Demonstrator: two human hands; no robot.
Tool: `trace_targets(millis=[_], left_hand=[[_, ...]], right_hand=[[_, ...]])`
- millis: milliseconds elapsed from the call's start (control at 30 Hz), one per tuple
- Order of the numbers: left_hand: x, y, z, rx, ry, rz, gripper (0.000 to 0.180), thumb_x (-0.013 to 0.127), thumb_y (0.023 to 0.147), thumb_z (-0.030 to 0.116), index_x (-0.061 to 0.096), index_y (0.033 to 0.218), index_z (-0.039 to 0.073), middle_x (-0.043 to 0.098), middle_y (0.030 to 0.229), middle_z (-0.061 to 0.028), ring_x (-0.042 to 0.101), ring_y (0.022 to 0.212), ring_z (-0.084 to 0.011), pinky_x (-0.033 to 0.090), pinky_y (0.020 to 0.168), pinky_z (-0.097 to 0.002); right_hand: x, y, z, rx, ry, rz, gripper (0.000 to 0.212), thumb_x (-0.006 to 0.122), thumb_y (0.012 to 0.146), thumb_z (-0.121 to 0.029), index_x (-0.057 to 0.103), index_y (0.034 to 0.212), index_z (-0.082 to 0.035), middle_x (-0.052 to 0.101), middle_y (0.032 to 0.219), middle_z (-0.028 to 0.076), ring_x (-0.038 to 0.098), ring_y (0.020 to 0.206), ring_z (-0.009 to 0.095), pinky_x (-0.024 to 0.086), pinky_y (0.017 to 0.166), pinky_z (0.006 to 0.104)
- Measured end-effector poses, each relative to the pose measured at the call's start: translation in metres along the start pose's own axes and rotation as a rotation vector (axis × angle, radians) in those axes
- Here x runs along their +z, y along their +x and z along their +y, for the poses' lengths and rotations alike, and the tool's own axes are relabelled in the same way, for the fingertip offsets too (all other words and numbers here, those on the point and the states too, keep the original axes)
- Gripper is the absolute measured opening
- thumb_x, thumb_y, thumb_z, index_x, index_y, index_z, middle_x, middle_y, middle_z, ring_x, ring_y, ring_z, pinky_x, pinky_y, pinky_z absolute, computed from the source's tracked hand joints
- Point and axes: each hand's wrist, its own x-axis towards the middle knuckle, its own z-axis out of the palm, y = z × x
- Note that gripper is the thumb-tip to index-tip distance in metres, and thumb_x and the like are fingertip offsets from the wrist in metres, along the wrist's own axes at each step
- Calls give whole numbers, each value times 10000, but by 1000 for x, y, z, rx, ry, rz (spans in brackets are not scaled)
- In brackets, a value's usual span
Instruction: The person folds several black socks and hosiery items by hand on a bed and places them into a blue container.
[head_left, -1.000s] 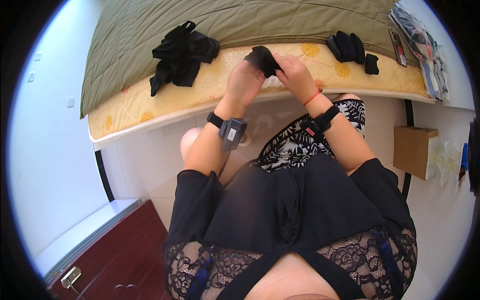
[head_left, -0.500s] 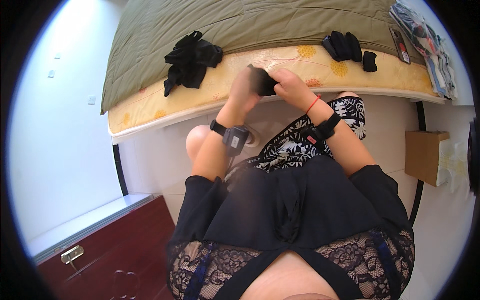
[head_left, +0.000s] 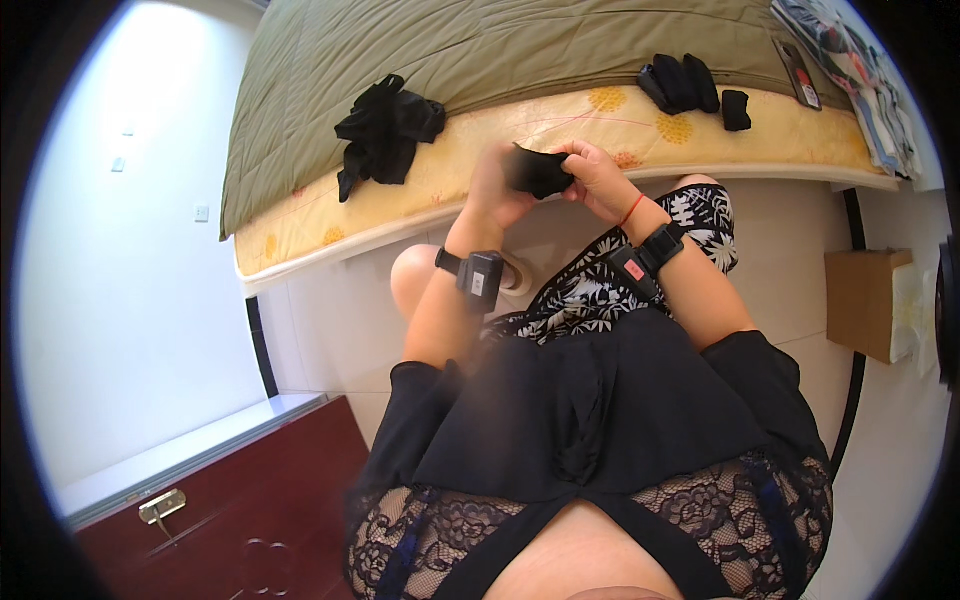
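Between my two hands, just over the bed's near edge, a black sock [head_left: 541, 173] is held spread. My left hand [head_left: 494, 190] grips its left end, partly blurred. My right hand [head_left: 598, 180] pinches the right end between thumb and fingers. To the left, a loose heap of black socks [head_left: 392, 130] lies half on the quilt, half on the mattress. Off to the right sit several black sock bundles [head_left: 680, 84] in a row. A smaller folded black bundle [head_left: 736, 110] lies beside them.
An olive quilt [head_left: 560, 50] covers most of the yellow flowered mattress [head_left: 300, 225]. At the far right are a phone [head_left: 797, 75] and a stack of folded clothes [head_left: 875, 120]. A cardboard box [head_left: 865, 300] stands on the floor at right; a dark red door [head_left: 240, 510] is at lower left.
The black sock now shows flatter and wider between my hands. My right hand has turned slightly and moved a little right. The whole view has shifted slightly.
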Motion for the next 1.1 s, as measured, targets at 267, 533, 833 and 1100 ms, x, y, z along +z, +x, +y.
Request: trace_targets(millis=[267,533,833,1100], left_hand=[[-39,29,-5,362,883,-31,269,498,931,219,563,1145,71,629,1038,-90,626,883,-173,521,621,-312],[-8,-1,-4,464,641,-25,413,609,906,100,503,1304,73,584,1184,-76,626,906,-144,564,650,-243],[-20,16,-8,926,1146,46,274,728,802,105,627,1044,24,647,1005,-127,632,929,-271,503,801,-367],[-27,16,-18,948,1128,56,254,706,872,83,614,1102,26,640,1020,-65,610,922,-143,530,814,-280]], right_hand=[[-9,-2,-2,43,260,-90,140,491,941,-164,569,1019,-76,598,865,17,572,710,93,440,540,206],[-27,22,-11,-57,-352,186,178,535,943,-167,611,1034,-34,637,933,32,598,719,82,480,527,216],[3,23,5,-288,-465,233,428,663,777,-120,535,1152,41,607,1099,199,635,973,284,525,847,399],[11,27,15,-527,-935,336,341,555,787,-4,559,1126,36,629,1069,187,631,959,298,513,832,360]])
